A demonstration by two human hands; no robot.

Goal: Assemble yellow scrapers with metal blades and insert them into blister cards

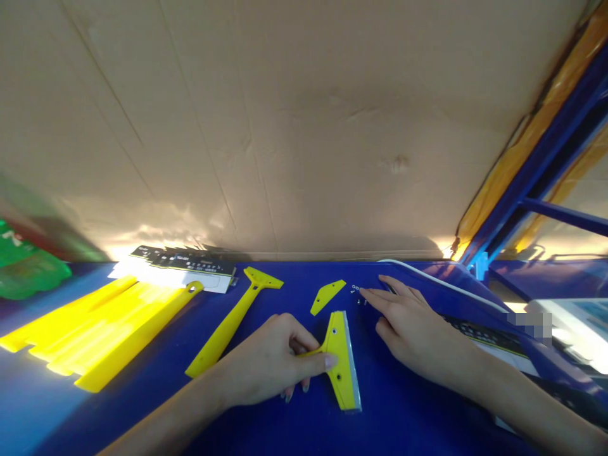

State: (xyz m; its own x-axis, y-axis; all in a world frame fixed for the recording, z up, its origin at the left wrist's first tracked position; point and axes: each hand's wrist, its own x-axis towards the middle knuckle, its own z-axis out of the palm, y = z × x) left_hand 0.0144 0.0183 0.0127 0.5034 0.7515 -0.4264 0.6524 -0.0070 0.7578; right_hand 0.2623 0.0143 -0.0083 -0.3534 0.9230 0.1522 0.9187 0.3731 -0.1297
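Note:
My left hand (266,364) grips a yellow scraper (341,367) near its head, thumb on top. A metal blade edge runs along the head's right side, and two holes show in its face. My right hand (411,326) is stretched over the table with fingers apart, the index fingertip at a few tiny screws and nuts (355,289). Whether it touches one is too small to tell. Between the hands, farther back, lies a loose yellow cover plate (327,297) with two holes. Left of it rests a second yellow scraper body (235,320) without a visible blade.
Several yellow handles (137,332) lie at the left, by a fan of printed cards (185,269). A green bag (28,263) is at far left. A white cable (441,285) and more cards (503,351) lie right on the blue table (285,430). Cardboard (285,126) stands behind.

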